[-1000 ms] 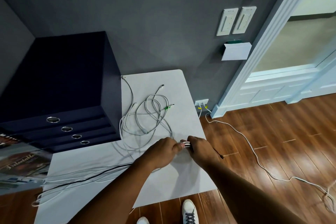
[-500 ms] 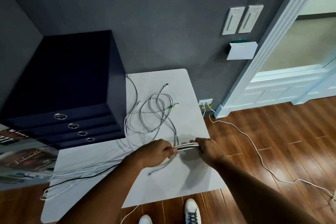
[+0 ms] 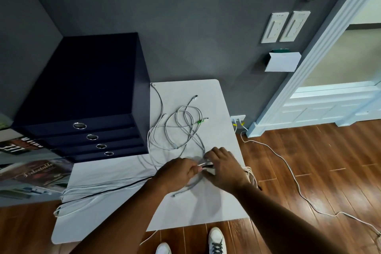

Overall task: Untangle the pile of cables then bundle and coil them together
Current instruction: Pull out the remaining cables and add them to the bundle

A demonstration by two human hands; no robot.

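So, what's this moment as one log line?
left hand: grips cable bundle | right hand: grips same bundle | loose cables: tangled on table

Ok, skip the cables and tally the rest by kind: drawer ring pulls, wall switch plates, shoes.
Drawer ring pulls: 4
Wall switch plates: 2
Shoes: 2
Total: 8

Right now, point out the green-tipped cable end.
Head view: the green-tipped cable end lies on the white table, at the right edge of the tangled grey cable loops.
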